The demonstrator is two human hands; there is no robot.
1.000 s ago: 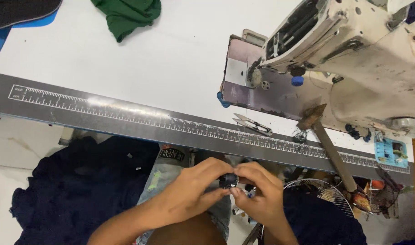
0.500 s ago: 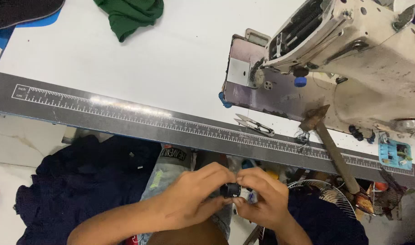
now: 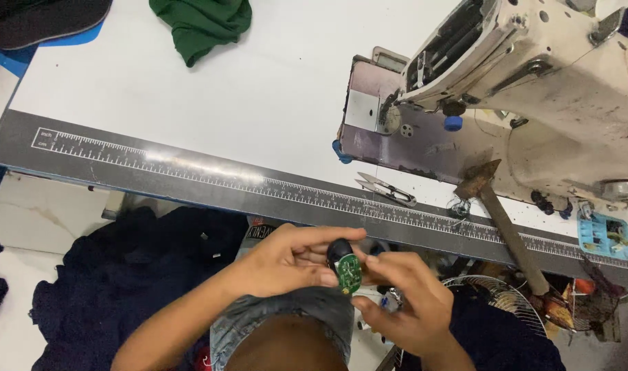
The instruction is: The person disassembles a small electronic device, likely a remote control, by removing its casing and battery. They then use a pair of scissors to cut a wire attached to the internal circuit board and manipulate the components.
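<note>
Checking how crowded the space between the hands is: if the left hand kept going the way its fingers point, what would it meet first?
The left hand points toward the right hand. It already grips the small green circuit board, so beyond that it would likely meet the right hand's fingertips, though depth is unclear.

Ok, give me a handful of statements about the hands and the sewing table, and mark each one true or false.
1. Both hands hold a small black case with a green circuit board. True.
2. The left hand rests on the grey ruler strip. False: it is below the table edge, on the case.
3. Silver thread snips lie near the cream sewing machine. True.
4. The green cloth lies under the machine's needle. False: it lies apart, at the far side of the white table.
5. The right hand grips the hammer. False: the hammer lies untouched.
</note>
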